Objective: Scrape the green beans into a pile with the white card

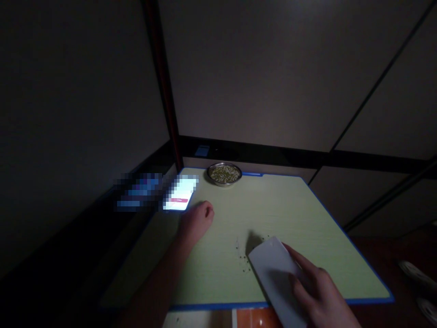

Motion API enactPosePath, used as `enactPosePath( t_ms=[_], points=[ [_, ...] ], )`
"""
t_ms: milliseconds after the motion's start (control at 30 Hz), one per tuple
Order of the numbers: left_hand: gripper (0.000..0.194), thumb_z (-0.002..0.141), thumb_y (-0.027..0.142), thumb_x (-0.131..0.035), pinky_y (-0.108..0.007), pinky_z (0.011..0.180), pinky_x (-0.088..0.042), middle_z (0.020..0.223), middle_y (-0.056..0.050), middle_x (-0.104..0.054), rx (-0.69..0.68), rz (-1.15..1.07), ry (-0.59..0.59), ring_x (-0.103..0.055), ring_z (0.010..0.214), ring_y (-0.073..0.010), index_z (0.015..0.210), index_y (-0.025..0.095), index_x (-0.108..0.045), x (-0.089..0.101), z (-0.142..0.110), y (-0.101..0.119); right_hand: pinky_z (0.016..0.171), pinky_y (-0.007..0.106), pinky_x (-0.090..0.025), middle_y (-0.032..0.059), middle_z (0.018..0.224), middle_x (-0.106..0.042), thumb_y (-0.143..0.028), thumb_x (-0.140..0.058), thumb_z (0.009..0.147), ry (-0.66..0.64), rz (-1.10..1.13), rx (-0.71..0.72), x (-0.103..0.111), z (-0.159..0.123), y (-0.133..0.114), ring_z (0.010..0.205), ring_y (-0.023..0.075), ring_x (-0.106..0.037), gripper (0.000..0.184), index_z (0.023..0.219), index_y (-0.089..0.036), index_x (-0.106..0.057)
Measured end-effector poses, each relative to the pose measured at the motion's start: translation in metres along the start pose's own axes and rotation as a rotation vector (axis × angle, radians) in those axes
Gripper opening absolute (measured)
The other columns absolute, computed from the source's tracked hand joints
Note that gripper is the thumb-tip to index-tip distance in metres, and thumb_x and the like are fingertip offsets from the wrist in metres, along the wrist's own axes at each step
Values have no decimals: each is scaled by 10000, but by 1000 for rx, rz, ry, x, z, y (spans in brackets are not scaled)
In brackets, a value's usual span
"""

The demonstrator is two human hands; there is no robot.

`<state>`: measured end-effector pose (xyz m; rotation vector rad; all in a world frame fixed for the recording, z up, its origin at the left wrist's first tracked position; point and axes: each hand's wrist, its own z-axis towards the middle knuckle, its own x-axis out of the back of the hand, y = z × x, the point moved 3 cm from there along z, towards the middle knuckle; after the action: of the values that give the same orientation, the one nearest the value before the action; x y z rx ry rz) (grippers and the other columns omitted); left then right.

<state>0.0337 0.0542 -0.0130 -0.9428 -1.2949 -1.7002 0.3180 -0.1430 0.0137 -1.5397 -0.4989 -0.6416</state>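
Note:
My left hand (200, 218) is curled closed just above the pale green tabletop (283, 205), beside the lit phone (179, 193). Whatever lies inside its fingers, if anything, is hidden. At the lower right, my right hand (316, 291) grips a plain whitish folded card or flat carton (278, 273), thumb on top and fingers along the far side. Its front edge is tilted over the table, casting a shadow. Small dark specks (244, 263) like seeds lie scattered left of it. Toward the back stands a round metal bowl (225, 184) of green and whitish beans or seeds (223, 173).
Blue edging (368, 300) borders the table, with dim wall panels (252, 77) close behind and at the left. An orange printed item (256, 318) shows below the front edge. Light-coloured shoes (418, 275) are on the dark floor at the right.

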Motion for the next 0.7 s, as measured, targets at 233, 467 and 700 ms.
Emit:
enactPosePath(
  t_ms=[233,467,700],
  points=[
    [221,879,307,-426,-235,579,-285,793,13,-669,15,9,-27,-555,664,-123,892,254,-641,3,-1,3,1023,388,-424,113,1255,-635,-289,-526,802,-45,48,30,-13,5,-20,1185,261,-569,594,1379,-152,-495],
    [214,878,310,-420,-235,579,-284,801,14,-672,-3,0,-13,-552,665,-125,879,256,-628,-1,0,-3,1031,377,-421,112,1354,-554,-301,-493,837,1,31,13,-1,5,3,1254,250,-512,577,1391,-140,-477],
    [194,871,303,-424,-235,580,-274,780,15,-658,-18,-3,3,-539,651,-123,852,253,-610,-3,2,-5,1069,396,-376,115,1332,-575,-302,-512,813,4,4,-11,-2,6,3,1253,258,-511,599,1389,-140,-482]
  ],
)
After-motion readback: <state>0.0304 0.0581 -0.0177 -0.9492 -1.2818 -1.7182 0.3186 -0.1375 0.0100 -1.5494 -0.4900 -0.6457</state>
